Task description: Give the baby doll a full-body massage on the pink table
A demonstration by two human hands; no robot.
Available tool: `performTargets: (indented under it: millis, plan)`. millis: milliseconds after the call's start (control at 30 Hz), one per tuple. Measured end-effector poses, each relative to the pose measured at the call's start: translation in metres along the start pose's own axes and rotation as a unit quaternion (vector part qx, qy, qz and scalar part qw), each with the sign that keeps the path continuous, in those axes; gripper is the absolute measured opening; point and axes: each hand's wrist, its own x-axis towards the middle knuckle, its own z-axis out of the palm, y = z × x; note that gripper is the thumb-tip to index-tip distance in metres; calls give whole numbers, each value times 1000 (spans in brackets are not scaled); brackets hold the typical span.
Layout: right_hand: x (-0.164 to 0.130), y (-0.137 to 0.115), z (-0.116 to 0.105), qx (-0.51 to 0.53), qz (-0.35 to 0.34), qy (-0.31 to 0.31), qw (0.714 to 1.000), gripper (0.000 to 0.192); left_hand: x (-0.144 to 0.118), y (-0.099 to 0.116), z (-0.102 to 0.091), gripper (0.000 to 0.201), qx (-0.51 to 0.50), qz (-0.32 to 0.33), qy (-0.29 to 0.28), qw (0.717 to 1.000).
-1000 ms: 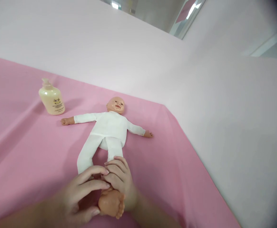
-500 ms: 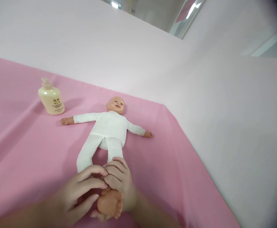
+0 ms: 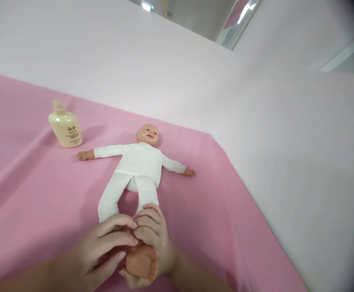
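- At the near end of the doll [image 3: 140,160], the right hand [image 3: 157,239] is wrapped around one foot [image 3: 141,261]; if this grip loosens, I think the foot may slip out, and a strong pull could drag the doll along the pink cloth [image 3: 201,227].
- The left hand [image 3: 99,247] curves beside this foot, its fingers apart; whether they touch it, I cannot tell.
- The doll's other foot is hidden behind this hand.
- Farther, beside the doll, stands the pump bottle [image 3: 66,129]; its small print is unreadable.

Left grip [image 3: 102,245] arches loosely beside the curled right grip [image 3: 155,236].
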Motion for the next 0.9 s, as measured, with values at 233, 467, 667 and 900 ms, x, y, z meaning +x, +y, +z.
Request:
performTargets:
  millis: [233, 467, 667, 900]
  plan:
    - [-4, 4, -2, 1, -11, 6, 1000, 47, -2, 0, 3, 40, 9, -40, 32, 999]
    - [-8, 2, 3, 8, -11, 9, 1000, 51, -6, 2, 9, 25, -28, -102, 37, 994]
    - [-11, 8, 2, -1, -27, -13, 1000, 50, -9, 3, 11, 33, -63, -104, 31, 992]
    - [-8, 7, -2, 30, -25, -17, 999, 49, -3, -2, 2, 42, -28, -74, -47, 996]
